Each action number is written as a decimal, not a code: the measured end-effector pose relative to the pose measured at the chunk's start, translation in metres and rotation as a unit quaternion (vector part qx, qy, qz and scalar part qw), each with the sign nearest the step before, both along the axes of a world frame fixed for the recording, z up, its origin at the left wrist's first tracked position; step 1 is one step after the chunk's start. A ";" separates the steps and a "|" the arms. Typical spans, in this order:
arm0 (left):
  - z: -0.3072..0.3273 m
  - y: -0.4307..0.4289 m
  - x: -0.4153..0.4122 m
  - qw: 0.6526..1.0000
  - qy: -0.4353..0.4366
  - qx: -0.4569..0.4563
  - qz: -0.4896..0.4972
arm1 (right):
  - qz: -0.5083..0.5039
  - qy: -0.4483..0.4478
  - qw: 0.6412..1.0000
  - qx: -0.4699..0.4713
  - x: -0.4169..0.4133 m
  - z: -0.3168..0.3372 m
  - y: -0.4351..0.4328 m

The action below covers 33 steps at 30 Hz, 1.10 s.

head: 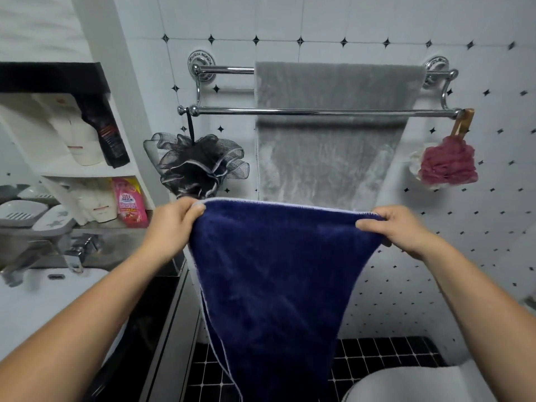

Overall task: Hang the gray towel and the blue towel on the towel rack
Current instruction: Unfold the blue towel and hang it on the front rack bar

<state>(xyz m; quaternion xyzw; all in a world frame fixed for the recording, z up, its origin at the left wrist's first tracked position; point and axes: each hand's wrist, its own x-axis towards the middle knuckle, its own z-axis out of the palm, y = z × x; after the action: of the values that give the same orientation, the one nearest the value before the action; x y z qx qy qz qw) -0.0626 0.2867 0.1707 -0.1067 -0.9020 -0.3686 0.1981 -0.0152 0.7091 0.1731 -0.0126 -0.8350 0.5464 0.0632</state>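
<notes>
Fingers [197, 209] of left hand [171, 227] and right hand [403, 230] pinch top edge of blue towel [278, 271], below towel rack [226, 111].

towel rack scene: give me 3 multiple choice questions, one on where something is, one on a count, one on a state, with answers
1. Where does the gray towel hang?
A) over the upper back bar of the towel rack
B) over the sink edge
C) on the floor

2. How many bath sponges hang from the front bar?
A) one
B) two
C) four

3. How is the blue towel held?
A) bunched in one hand
B) folded flat on a shelf
C) spread between both hands by its top edge

Answers:
1 A, it drapes over the upper bar and passes behind the front bar.
2 B, a black sponge hangs at the left end and a red sponge at the right end.
3 C, the left hand and the right hand each grip a top corner.
</notes>
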 end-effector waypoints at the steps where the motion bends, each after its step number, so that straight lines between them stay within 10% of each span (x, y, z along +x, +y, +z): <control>1: -0.007 -0.001 -0.001 1.000 -0.021 0.001 -0.006 | 0.011 0.002 1.000 0.012 0.000 0.004 0.003; 15: -0.039 0.047 -0.023 0.919 -0.284 0.272 0.030 | -0.152 -0.097 0.983 -0.027 -0.009 0.012 -0.002; 21: -0.007 0.058 -0.017 0.930 -0.257 0.233 -0.121 | 0.009 -0.159 0.985 0.067 0.010 0.038 0.026; 25: 0.002 0.033 -0.007 0.786 -0.314 0.440 -0.300 | 0.124 -0.146 0.974 -0.122 0.034 0.042 0.038; 29: -0.005 0.035 -0.011 0.905 -0.345 -0.043 -0.243 | -0.022 -0.111 0.975 0.192 0.021 0.033 0.025; 31: -0.005 0.037 -0.015 0.932 -0.283 -0.037 -0.225 | 0.071 -0.133 0.975 0.165 0.026 0.034 0.016; 33: -0.005 0.036 -0.011 0.918 -0.255 0.175 -0.248 | 0.214 -0.220 0.951 0.044 0.039 0.027 0.007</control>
<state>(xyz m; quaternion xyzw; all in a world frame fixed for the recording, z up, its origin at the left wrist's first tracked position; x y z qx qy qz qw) -0.0734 0.3229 0.1654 -0.1930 -0.7874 -0.5728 -0.1211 0.0240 0.7160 0.2000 0.0497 -0.8346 0.4933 -0.2401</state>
